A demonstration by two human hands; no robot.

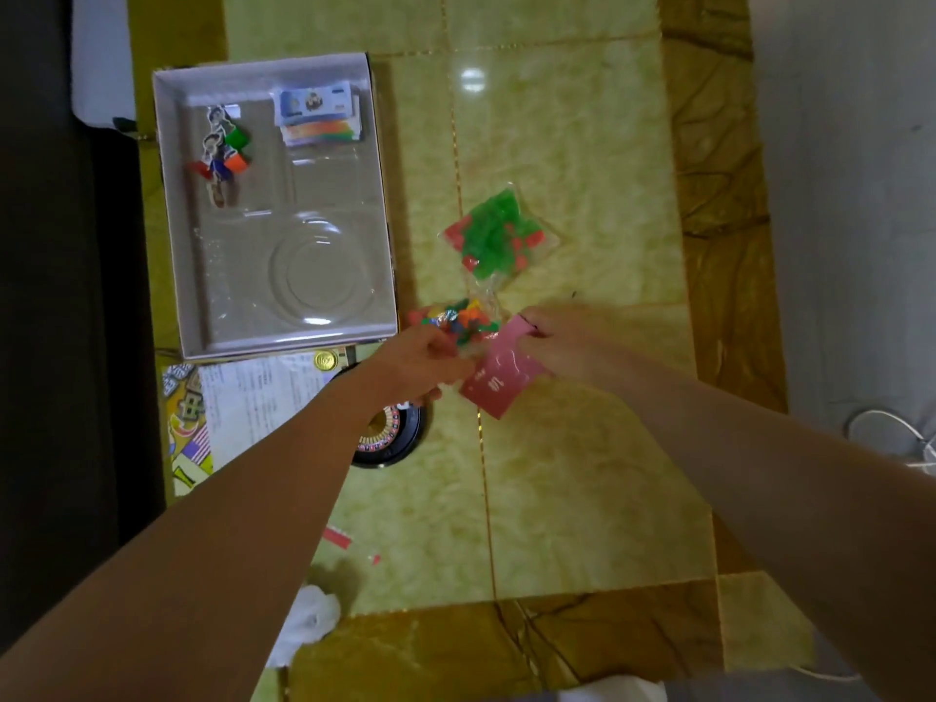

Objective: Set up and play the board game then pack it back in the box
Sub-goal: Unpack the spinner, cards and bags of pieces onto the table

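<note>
While the left hand (423, 359) pinches the pink rectangular paper note (499, 381), the right hand (564, 339) grips its far edge.

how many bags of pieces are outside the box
2: the green-and-red bag lies right of the box; the mixed-colour bag lies by the left hand. Others may be hidden.

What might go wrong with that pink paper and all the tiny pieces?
1. The left hand and right hand seem to pinch the pink paper only at its edges; it might slip or tear.
2. The left forearm passes over the roulette wheel; lowering it might knock the wheel.
3. Little red scraps lie on the floor apart from the box and might get left behind.
</note>
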